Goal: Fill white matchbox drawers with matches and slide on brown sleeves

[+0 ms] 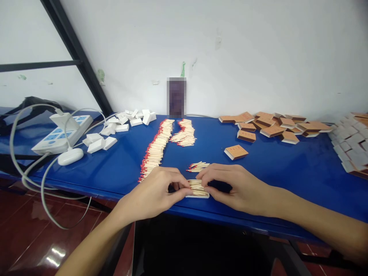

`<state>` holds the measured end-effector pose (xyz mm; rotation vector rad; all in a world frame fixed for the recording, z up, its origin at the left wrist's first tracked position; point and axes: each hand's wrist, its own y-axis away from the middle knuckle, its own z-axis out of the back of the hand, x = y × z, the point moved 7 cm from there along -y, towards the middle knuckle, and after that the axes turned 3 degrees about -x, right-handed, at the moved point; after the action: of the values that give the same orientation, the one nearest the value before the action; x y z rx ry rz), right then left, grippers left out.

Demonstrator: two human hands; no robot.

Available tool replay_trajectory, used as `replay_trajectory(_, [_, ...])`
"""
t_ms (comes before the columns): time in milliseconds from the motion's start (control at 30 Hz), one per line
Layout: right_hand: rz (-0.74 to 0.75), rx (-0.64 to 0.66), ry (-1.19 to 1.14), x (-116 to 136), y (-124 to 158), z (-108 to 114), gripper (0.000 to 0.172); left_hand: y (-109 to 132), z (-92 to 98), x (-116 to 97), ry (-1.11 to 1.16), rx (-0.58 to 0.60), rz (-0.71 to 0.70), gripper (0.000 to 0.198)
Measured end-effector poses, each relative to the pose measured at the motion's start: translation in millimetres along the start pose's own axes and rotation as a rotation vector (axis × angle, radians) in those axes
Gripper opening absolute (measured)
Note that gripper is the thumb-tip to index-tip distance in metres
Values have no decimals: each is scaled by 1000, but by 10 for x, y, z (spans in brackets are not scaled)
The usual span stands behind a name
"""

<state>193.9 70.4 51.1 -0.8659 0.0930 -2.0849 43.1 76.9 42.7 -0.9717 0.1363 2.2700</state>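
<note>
A white matchbox tray (pixel 198 196) filled with matchsticks (pixel 197 187) lies near the front edge of the blue table. My left hand (pixel 161 190) is closed at the tray's left end, thumb and fingers pinched on it. At the other end, my right hand (pixel 234 188) has its curled fingers and thumb on the tray and the match ends. A small loose heap of matches (pixel 199 166) sits just behind the tray. Further back run a long row of red-tipped matches (pixel 156 149) and a shorter pile (pixel 185 133). One orange matchbox sleeve (pixel 236 151) lies behind my right hand.
White trays (pixel 122 122) are scattered at the back left, beside a power strip (pixel 61 134) with looping cables. Several orange sleeves (pixel 270 124) lie at the back right. A stack of matchboxes (pixel 352 142) stands at the far right. A blurred dark rectangle (pixel 176 97) leans against the wall.
</note>
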Motion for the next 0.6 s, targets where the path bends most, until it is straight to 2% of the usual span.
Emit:
replay_trajectory(167, [30,6,-28,-3,3,20,19,-12,0,-12,33,-23,-13,9])
replay_trajectory(367, [15,8,-28,-17,7,-6,12,-12,-36,-39,-11,-3,-59,9])
replay_trajectory(600, [-20,-24,-25,-12,-15,-10,12,-21,-58,-62,-18,2,-93,12])
